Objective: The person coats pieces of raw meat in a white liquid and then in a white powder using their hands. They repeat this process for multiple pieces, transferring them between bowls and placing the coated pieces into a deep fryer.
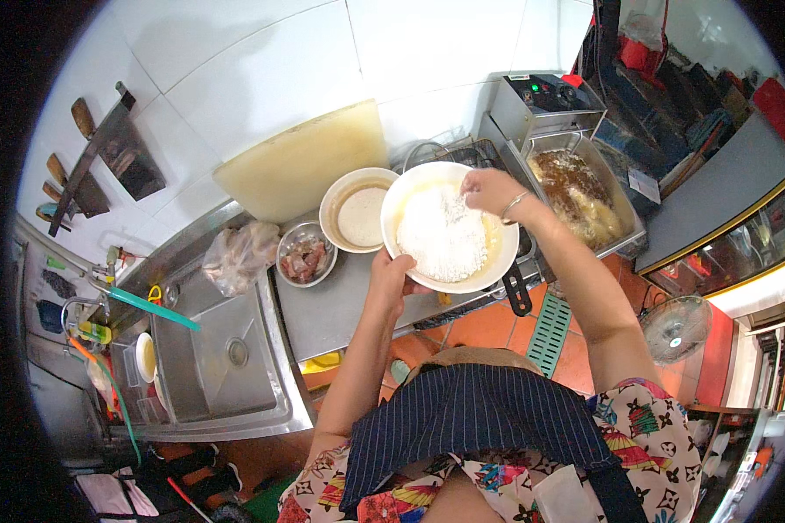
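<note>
My left hand [392,281] grips the lower left rim of a white bowl [392,209], tilted towards me. White flour-like powder [441,238] fills much of it, with a yellowish layer showing around its edge. Over the bowl's upper right side is my right hand [494,193], fingers bunched at the powder; what they hold, if anything, is hidden. A second white bowl [330,219] with pale batter-like liquid [365,216] stands just left. Beside that, a metal bowl [281,261] holds raw meat pieces [305,260].
To the right, a deep fryer [628,229] holds bubbling brown oil [572,180]. A black handle [515,291] sticks out below the bowl. A cutting board [301,160] leans on the wall. Left are a plastic bag [239,255], a steel sink [222,386] and wall-mounted knives [131,157].
</note>
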{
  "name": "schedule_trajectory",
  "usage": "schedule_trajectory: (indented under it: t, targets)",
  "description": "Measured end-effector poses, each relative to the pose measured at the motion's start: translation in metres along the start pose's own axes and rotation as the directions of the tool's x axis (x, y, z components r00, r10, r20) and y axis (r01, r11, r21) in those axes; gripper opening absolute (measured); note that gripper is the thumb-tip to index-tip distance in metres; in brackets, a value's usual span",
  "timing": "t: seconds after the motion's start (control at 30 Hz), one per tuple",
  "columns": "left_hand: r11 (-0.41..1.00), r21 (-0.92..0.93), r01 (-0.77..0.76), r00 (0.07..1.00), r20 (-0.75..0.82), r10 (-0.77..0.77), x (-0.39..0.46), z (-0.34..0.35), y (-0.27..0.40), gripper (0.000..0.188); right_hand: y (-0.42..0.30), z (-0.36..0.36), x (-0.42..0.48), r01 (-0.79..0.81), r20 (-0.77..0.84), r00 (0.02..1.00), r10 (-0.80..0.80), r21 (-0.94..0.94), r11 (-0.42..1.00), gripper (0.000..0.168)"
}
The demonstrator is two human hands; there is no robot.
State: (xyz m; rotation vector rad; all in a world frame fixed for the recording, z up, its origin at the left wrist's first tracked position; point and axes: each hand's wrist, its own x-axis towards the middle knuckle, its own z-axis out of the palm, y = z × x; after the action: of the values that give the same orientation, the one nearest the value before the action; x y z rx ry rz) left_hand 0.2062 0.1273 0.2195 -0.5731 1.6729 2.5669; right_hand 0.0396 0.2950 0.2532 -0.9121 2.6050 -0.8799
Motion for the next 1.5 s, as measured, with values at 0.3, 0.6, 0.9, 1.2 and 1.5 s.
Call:
schedule_trajectory:
  t: [0.3, 0.6, 0.9, 1.2, 1.5]
  targets:
    - [1.0, 0.004, -0.011, 0.999, 0.048, 0.01, 0.019, 0.019, 0.004, 0.046, -0.006, -0.055, -0.005, 0.046, -0.041, 0.998, -0.041, 0.12, 0.992, 0.017]
    - [0.997, -0.071, -0.035, 0.998, 0.043, 0.038, 0.029, 0.037, -0.003, 0.048, 0.017, -0.121, -0.028, -0.162, -0.111, 0.969, 0.222, 0.395, 0.904, 0.02]
    - [0.994, -0.102, -0.047, 0.998, -0.051, 0.042, 0.01, 0.011, -0.014, 0.049, 0.14, -0.141, -0.03, -0.394, -0.479, 0.827, 0.295, -0.119, 0.911, 0.024]
    - [0.976, -0.214, -0.023, 0.98, -0.199, -0.021, -0.056, -0.059, -0.038, 0.05, 0.204, -0.095, -0.016, -0.633, -0.323, 0.75, 0.577, -0.601, 0.488, 0.025]
    - [0.964, -0.265, 0.029, 0.901, -0.41, -0.14, -0.133, -0.124, -0.081, 0.051, -0.013, -0.049, 0.03, 0.069, -0.493, 0.854, -0.165, -0.208, 0.976, 0.016]
